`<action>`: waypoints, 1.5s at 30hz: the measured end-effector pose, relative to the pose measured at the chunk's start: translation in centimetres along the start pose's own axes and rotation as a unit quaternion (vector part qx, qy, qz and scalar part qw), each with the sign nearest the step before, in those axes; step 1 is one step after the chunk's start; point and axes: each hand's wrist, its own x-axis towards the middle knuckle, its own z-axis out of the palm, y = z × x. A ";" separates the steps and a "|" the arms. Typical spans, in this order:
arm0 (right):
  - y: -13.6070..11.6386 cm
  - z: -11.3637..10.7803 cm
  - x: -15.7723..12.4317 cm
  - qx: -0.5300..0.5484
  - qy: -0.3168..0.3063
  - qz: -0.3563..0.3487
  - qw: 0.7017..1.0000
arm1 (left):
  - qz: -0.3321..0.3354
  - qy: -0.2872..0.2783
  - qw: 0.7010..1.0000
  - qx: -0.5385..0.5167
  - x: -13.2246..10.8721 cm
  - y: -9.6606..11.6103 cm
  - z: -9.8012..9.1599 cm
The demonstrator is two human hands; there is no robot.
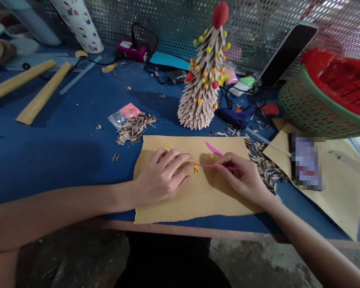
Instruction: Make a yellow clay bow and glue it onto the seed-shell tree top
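My left hand (163, 176) rests palm down on a brown paper sheet (180, 200), its fingertips beside a small yellow clay piece (195, 168). My right hand (243, 176) pinches a thin pink tool (211, 165) whose tip touches that yellow piece. A second pink tool (213, 149) lies just behind it on the paper. Behind the paper stands a cone-shaped tree of sunflower seeds (202, 88) dotted with yellow and red clay bits and topped by a red ball.
Piles of sunflower seeds (135, 129) lie left and right (264, 164) of the paper. A blue glue gun (238, 116), a green basket (318, 108), a phone (286, 54), wooden sticks (42, 94) and a patterned cup (84, 24) sit on the blue table (63, 140).
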 end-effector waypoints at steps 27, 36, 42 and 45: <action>-0.2 0.2 0.2 0.114 0.066 0.058 0.990 | -0.001 -0.013 1.000 -0.014 0.1 0.0 0.2; -0.3 0.1 0.2 0.112 0.064 0.057 0.990 | 0.004 -0.010 1.000 -0.011 0.1 0.0 0.1; -0.4 0.2 0.4 0.131 0.097 0.058 0.985 | -0.001 -0.022 1.000 -0.012 0.1 0.0 0.0; -0.5 0.2 0.5 0.131 0.108 0.050 0.984 | -0.001 -0.018 1.000 -0.011 0.1 0.1 0.0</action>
